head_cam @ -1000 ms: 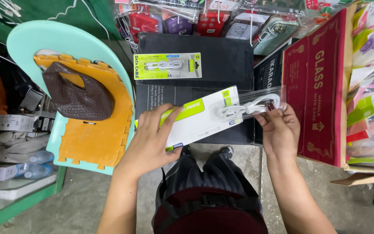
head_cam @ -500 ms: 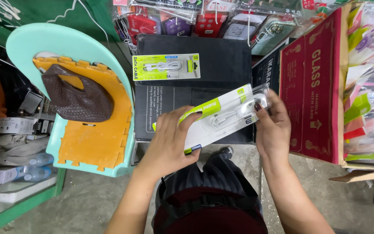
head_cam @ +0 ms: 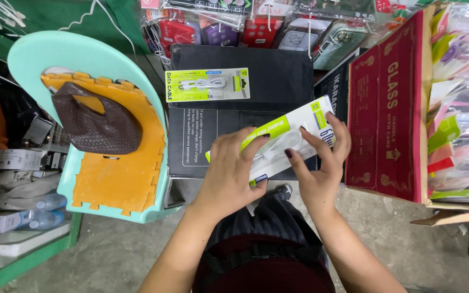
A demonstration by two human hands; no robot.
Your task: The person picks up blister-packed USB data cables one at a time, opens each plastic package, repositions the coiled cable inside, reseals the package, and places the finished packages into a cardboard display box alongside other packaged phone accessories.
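Cable pack [head_cam: 294,142], white/lime blister pkg w/ a white cable inside, sits tilted in both hands just above the front edge of the black box stack [head_cam: 240,81], between the turquoise chair and the red carton.

Largest to smallest:

- Red carton [head_cam: 394,108], upright on the rt, just beside the rt hand. Pack's upper corner is near its face; a swing to the rt could knock it, prob the carton won't shift but the pack could twist out of the grip.
- Turquoise plastic chair [head_cam: 33,59] w/ orange foam mat [head_cam: 120,179] and brown woven pouch [head_cam: 96,122] on it, well left. No risk from here.
- Black box stack, flat top. Holds a 2nd cable pack [head_cam: 207,85], yellow-green, lying flat, apart from the held one. Front edge is right under the hands: if the held pack drops it may miss the box and land on the concrete floor [head_cam: 109,249].
- Left hand [head_cam: 234,173], closed over the pack's lower left end, fingers on top, thumb side under. Covers much of the pkg.
- Right hand [head_cam: 321,157], fingers spread on the pack's rt part, pinching at the face/edge; can't tell if it is peeling. Grip looks light, thin plastic is slick, so slip is the main risk. Hard pinch could crease the blister.
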